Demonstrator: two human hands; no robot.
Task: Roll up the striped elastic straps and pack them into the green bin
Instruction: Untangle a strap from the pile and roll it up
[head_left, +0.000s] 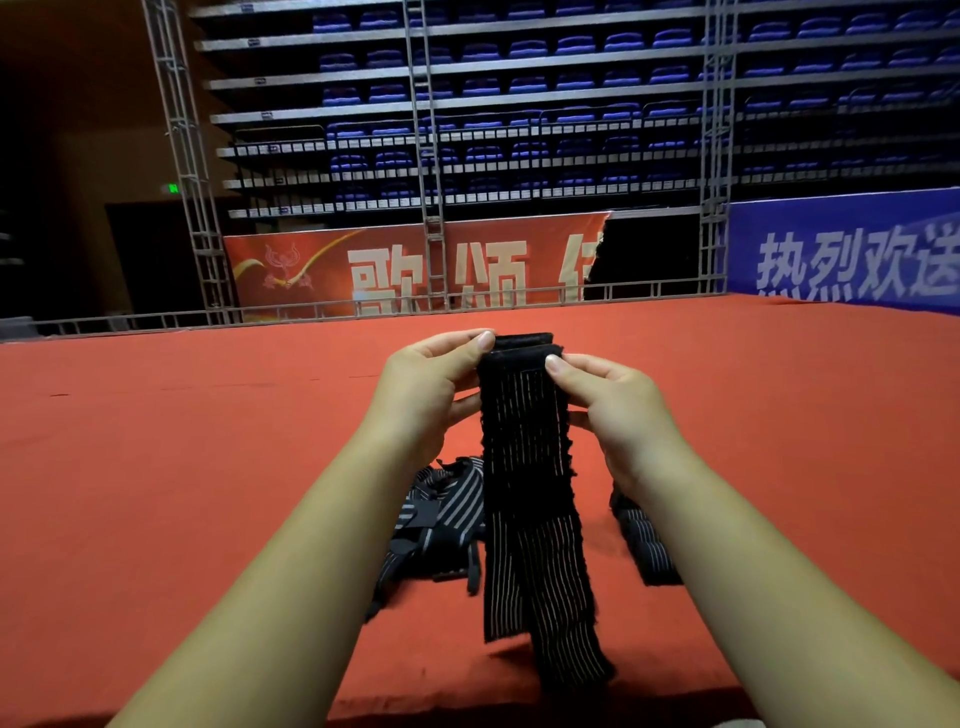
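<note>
**Desk:** How far along are we?

**Me:** Early, I judge. Taking the biggest thing first, the red table (156, 467) fills most of my view. No green bin shows anywhere on it, so nothing I can see is packed. Near the table's front edge lies a loose heap of striped straps (441, 519), unrolled. A further strap (647, 540) lies on the table just right of that heap, partly hidden. I cannot tell whether that one is rolled.

**Desk:** And the one being worked?

**Me:** The striped elastic strap (524, 467) is held up above the middle of the table, over the heap. Only its top end is turned over into a small flat roll (522, 345), a turn or two by the look of it. Most of its length is not yet wound.

**Desk:** Which way does it run?

**Me:** Its long axis is close to upright. The rolled end is at the top, away from the table, and the free tail hangs down toward the table's front edge, where it seems to part into two layers. The stripes follow the length, and the roll's own axis lies crosswise, parallel to that front edge.

**Desk:** Hands?

**Me:** Both have hold of it and nothing else. The left hand (421, 395) pinches the roll's left end, thumb on top and fingers curled behind. The right hand (618, 410) pinches the right end the same way. What I make out as left to do is finish this roll, roll the others, then find the bin
</note>
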